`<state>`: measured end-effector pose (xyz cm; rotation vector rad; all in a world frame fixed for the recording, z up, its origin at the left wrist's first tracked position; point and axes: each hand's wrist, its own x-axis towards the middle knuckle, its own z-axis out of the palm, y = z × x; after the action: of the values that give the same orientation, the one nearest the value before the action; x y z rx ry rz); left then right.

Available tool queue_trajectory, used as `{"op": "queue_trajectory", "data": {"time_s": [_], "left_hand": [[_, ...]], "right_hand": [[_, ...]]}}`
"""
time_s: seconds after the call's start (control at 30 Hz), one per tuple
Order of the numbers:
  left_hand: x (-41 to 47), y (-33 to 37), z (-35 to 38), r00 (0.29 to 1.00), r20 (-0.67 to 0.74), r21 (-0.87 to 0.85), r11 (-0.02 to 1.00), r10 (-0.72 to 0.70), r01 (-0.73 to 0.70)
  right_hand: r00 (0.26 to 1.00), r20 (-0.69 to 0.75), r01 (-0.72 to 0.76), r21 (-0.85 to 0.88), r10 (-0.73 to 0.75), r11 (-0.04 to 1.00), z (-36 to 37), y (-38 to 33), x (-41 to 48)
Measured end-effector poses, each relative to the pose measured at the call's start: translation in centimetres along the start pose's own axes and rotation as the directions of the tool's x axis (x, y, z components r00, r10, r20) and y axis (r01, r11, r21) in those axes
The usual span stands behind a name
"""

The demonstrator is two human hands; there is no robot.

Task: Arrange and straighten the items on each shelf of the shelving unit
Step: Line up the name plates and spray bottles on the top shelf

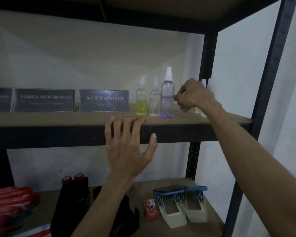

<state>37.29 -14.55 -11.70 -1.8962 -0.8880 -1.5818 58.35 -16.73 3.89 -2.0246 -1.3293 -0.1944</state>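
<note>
The black metal shelving unit (270, 82) fills the view, and the work is on its upper shelf (58, 118), a wooden board at about chest height.

Three dark desk nameplates stand along the left of the board, all facing forward so their lettering reads from the front. One is cut off at the frame edge (0, 99), next is the "TIMES NEW ROMAN" plate (44, 100), and then the "ALEXANDER" plate (104, 100) stands slightly apart.

The left hand (126, 142) is not working on any item. Its fingers (125, 122) lie spread and fairly straight over the board's front edge with the thumb against the rail, probably to steady the reach.

The right hand (191, 96) reaches in at the row of spray bottles. Its fingers (178, 99) are curled, with the tips at the side of the purple spray bottle (167, 100). Motion blur hides whether they pinch it, only touch it, or hold nothing.

That bottle stands upright just beside a clear spray bottle (154, 103) and a spray bottle of yellow liquid (141, 101). The three form a tight line near the front edge, nozzles up, which suggests they are being lined up. Something pale and clear (200, 112) shows under the right wrist, but it is too hidden to name.

On the lower shelf (212, 214), two blue-and-cream hole punches (171, 206) lie side by side next to a small orange staples box (150, 210).
</note>
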Motion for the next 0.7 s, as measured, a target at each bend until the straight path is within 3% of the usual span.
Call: {"op": "queue_trajectory", "data": {"time_s": [0.13, 0.27, 0.7], "left_hand": [[0.0, 0.0, 0.0, 1.000, -0.007, -0.002, 1.000, 0.000, 0.000], [-0.1, 0.0, 0.1, 1.000, -0.009, -0.011, 1.000, 0.001, -0.001], [0.0, 0.0, -0.1, 1.000, 0.015, -0.042, 0.999, 0.003, -0.002]], "right_hand": [[0.975, -0.206, 0.094, 0.052, -0.082, 0.994, -1.9, -0.2, -1.0], [0.936, -0.312, 0.168, -0.021, -0.166, 0.986, -3.3, -0.3, -1.7], [0.924, -0.351, 0.180, 0.052, -0.151, 0.982, -1.6, 1.6, -3.3]]}}
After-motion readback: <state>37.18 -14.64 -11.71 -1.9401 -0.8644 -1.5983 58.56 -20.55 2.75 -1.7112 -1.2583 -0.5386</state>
